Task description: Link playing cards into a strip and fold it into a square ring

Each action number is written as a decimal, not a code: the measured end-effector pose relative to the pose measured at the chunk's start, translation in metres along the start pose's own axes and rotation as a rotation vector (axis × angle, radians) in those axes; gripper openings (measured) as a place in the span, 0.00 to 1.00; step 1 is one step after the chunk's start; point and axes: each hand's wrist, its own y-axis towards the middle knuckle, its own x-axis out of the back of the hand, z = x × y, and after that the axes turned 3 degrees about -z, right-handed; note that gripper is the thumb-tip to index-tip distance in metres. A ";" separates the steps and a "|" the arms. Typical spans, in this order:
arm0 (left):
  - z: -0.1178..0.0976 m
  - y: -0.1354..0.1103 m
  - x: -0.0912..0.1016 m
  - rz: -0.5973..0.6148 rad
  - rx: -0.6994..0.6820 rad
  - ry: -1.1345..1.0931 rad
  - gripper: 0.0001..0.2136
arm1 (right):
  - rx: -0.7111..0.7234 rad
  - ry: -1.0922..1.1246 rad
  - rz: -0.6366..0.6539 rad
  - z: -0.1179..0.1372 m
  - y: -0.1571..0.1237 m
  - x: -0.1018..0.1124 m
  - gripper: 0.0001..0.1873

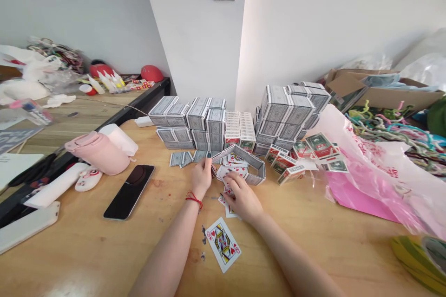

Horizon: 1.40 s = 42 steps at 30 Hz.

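Observation:
My left hand stands upright at the left end of a ring of joined, folded playing cards. Its thumb is raised, and the fingers close on cards whose edge shows dark beside them; part of the grip is hidden. My right hand reaches over loose face-up cards, thumb and fingers apart, fingertips touching them. More cards lie partly under this hand. Nearer me, a queen of hearts lies face up on the table. Grey-backed cards lie face down left of my left hand.
Stacked blocks of grey-backed cards and a taller stack stand behind. Card boxes lie right of the ring. A phone and pink bottle are left; pink plastic and yellow tape are right.

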 end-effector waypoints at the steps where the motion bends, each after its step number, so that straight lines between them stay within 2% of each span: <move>1: 0.000 0.000 0.000 0.003 -0.001 0.010 0.20 | -0.063 -0.026 -0.007 -0.003 0.001 -0.002 0.23; 4: 0.002 -0.001 -0.001 0.022 -0.014 0.051 0.21 | -0.221 -0.091 -0.025 -0.014 0.004 -0.006 0.30; 6: 0.003 -0.002 -0.001 0.034 -0.029 0.081 0.22 | -0.246 -0.129 -0.015 -0.017 0.005 -0.005 0.31; 8: 0.005 -0.002 -0.002 0.040 -0.042 0.100 0.23 | -0.220 -0.170 -0.003 -0.017 0.005 -0.003 0.28; 13: 0.008 -0.001 -0.002 0.040 -0.050 0.111 0.23 | -0.107 -0.248 0.011 -0.011 0.006 0.003 0.12; 15: 0.008 -0.001 -0.002 0.041 -0.051 0.108 0.23 | -0.081 -0.272 -0.011 -0.013 0.005 0.005 0.12; 19: 0.007 -0.001 -0.001 0.044 -0.054 0.105 0.24 | -0.059 -0.257 -0.120 -0.022 0.002 0.007 0.14; 23: 0.003 -0.002 0.001 0.046 -0.058 0.110 0.23 | -0.050 -0.122 -0.303 -0.022 0.002 0.014 0.11; 25: 0.001 -0.002 0.002 0.045 -0.057 0.115 0.23 | -0.113 -0.033 -0.403 -0.018 0.002 0.015 0.10; 27: 0.001 -0.001 0.002 0.048 -0.052 0.117 0.23 | -0.223 0.061 -0.448 -0.015 0.000 0.013 0.08; 29: 0.002 -0.001 0.002 0.050 -0.040 0.118 0.23 | -0.330 0.124 -0.401 -0.014 -0.001 0.010 0.06; 31: 0.003 -0.001 0.001 0.055 -0.031 0.118 0.23 | -0.374 0.131 -0.273 -0.014 -0.002 0.007 0.04; 33: 0.004 0.000 0.001 0.058 -0.030 0.117 0.23 | -0.345 0.089 -0.141 -0.015 -0.002 0.005 0.06; 35: 0.005 0.000 0.000 0.062 -0.033 0.118 0.22 | -0.285 0.023 -0.067 -0.015 -0.001 0.006 0.09; 38: 0.004 -0.001 0.000 0.058 -0.032 0.119 0.22 | -0.208 -0.037 -0.041 -0.014 -0.001 0.008 0.10; 42: 0.004 0.000 0.000 0.066 -0.035 0.108 0.22 | -0.174 -0.035 -0.097 -0.013 -0.004 0.011 0.12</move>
